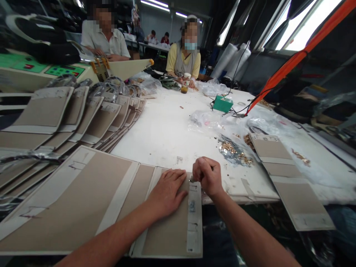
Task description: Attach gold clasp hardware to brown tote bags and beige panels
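A long beige board panel with pale reinforcing strips lies across the near edge of the table. My left hand rests flat on its right section, fingers stretched out. Close by, my right hand is closed in a fist around a small metal-tipped tool, mostly hidden by the fingers. The tool's tip touches the upper end of the pale strip along the panel's right edge. Small metal pieces show partway down that strip.
Stacked beige panels with wrapped handles fill the left side. Loose gold-coloured metal parts lie beyond my right hand. Another panel overhangs the table at right. A green box and orange strap stand farther back. Two people sit across.
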A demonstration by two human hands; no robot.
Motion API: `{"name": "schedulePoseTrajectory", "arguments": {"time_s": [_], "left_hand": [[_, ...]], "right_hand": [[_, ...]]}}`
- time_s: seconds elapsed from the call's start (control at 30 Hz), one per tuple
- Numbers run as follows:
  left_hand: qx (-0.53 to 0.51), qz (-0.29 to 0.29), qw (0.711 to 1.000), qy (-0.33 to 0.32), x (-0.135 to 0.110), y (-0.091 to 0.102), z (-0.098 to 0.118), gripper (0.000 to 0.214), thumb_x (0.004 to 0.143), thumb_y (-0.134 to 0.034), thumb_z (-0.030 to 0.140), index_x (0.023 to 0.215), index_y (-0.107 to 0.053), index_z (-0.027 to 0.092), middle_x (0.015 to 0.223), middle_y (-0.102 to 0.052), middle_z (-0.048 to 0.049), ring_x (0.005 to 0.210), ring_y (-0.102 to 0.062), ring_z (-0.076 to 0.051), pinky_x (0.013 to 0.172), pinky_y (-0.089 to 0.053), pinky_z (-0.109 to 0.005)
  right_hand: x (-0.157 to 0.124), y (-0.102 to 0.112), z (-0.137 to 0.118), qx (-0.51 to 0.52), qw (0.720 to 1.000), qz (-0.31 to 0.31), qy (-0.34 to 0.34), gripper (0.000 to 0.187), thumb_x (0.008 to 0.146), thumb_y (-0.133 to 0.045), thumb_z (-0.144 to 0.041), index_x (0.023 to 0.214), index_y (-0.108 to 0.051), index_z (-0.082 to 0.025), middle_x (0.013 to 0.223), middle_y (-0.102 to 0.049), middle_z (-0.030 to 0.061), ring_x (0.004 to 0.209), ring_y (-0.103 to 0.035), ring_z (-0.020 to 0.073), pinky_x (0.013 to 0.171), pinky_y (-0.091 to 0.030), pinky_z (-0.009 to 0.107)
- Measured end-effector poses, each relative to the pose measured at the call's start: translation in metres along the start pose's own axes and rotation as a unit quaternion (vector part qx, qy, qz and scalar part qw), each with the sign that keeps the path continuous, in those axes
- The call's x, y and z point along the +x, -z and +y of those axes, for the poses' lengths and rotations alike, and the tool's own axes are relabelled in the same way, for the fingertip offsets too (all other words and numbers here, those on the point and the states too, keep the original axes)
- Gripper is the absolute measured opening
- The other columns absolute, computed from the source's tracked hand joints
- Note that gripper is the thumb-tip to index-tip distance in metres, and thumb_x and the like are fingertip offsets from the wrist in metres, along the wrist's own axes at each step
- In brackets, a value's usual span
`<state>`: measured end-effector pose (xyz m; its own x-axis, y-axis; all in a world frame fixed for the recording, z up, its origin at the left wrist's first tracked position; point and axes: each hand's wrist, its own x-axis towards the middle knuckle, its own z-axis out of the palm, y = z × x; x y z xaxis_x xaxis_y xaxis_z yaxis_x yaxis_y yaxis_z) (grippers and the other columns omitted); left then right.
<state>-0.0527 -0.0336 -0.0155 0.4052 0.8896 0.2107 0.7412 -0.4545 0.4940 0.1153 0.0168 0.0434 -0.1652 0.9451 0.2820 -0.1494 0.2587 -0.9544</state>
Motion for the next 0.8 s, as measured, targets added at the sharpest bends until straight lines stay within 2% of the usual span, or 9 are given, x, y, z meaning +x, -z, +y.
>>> {"name": "schedulePoseTrajectory", "arguments": {"time_s": [0.13,0.23,0.33,0.4,0.47,0.6,0.7,0.8], "left_hand": [[0.015,0.008,1.000,-0.005,0.000,0.005,0.004,0.051,0.092,-0.063,0.031,0.141,-0.055,0.017,0.149,-0.055,-0.0138,0.140,-0.046,-0.030,0.123,-0.033,-0.053],[0.027,0.020,0.999,-0.004,-0.018,0.012,0.018,0.057,0.093,-0.062,0.035,0.146,-0.050,0.019,0.155,-0.049,-0.0147,0.146,-0.041,-0.032,0.124,-0.033,-0.054],[0.032,-0.055,0.997,-0.032,-0.052,0.013,0.038,0.093,0.081,-0.073,0.061,0.157,-0.036,0.023,0.165,-0.037,-0.0134,0.153,-0.030,-0.037,0.126,-0.026,-0.059],[0.044,-0.131,0.989,-0.046,-0.074,0.007,0.048,0.118,0.067,-0.081,0.067,0.162,-0.026,0.024,0.170,-0.026,-0.0137,0.156,-0.021,-0.040,0.127,-0.018,-0.063],[0.070,-0.176,0.981,-0.037,-0.088,-0.002,0.053,0.122,0.066,-0.085,0.055,0.164,-0.018,0.025,0.172,-0.017,-0.0128,0.158,-0.013,-0.040,0.128,-0.010,-0.064],[0.113,-0.188,0.975,-0.015,-0.090,-0.009,0.057,0.112,0.070,-0.076,0.026,0.164,-0.015,0.025,0.174,-0.010,-0.0109,0.159,-0.007,-0.036,0.129,-0.002,-0.061],[0.118,-0.186,0.975,-0.016,-0.082,-0.002,0.061,0.111,0.066,-0.073,0.023,0.163,-0.018,0.025,0.173,-0.014,-0.0117,0.159,-0.011,-0.036,0.129,-0.003,-0.060],[0.114,-0.172,0.978,-0.021,-0.077,0.005,0.062,0.110,0.066,-0.076,0.029,0.162,-0.022,0.026,0.171,-0.023,-0.0125,0.157,-0.017,-0.036,0.129,-0.005,-0.059]], "right_hand": [[-0.002,0.001,0.011,-0.025,1.000,-0.010,-0.007,0.057,0.094,-0.062,-0.056,0.050,-0.046,-0.024,0.044,-0.045,-0.0042,0.042,-0.039,0.0111,0.046,-0.033,0.028],[-0.004,0.003,0.010,-0.044,0.999,-0.027,0.004,0.056,0.096,-0.061,-0.054,0.051,-0.046,-0.022,0.045,-0.047,-0.0039,0.044,-0.042,0.0111,0.049,-0.034,0.027],[-0.005,0.005,0.007,-0.053,0.998,-0.030,0.013,0.057,0.096,-0.060,-0.053,0.051,-0.047,-0.022,0.046,-0.049,-0.0038,0.045,-0.043,0.0112,0.051,-0.035,0.027],[-0.004,0.004,0.005,-0.053,0.998,-0.031,0.013,0.057,0.096,-0.061,-0.054,0.051,-0.047,-0.022,0.045,-0.049,-0.0039,0.044,-0.043,0.0111,0.050,-0.034,0.027],[-0.002,0.003,0.000,-0.048,0.998,-0.029,0.011,0.058,0.096,-0.061,-0.054,0.050,-0.048,-0.022,0.043,-0.048,-0.0040,0.042,-0.042,0.0108,0.048,-0.033,0.027],[0.000,-0.001,-0.006,-0.008,0.999,-0.011,0.031,0.058,0.097,-0.059,-0.055,0.050,-0.047,-0.023,0.042,-0.047,-0.0042,0.040,-0.042,0.0110,0.047,-0.033,0.027],[-0.003,-0.002,-0.005,-0.026,0.999,-0.026,0.032,0.059,0.097,-0.059,-0.055,0.049,-0.048,-0.023,0.042,-0.048,-0.0038,0.041,-0.043,0.0114,0.048,-0.035,0.028],[-0.008,0.000,-0.005,-0.061,0.997,-0.036,0.020,0.060,0.096,-0.060,-0.056,0.048,-0.048,-0.023,0.042,-0.048,-0.0037,0.042,-0.043,0.0111,0.049,-0.035,0.028]]}}
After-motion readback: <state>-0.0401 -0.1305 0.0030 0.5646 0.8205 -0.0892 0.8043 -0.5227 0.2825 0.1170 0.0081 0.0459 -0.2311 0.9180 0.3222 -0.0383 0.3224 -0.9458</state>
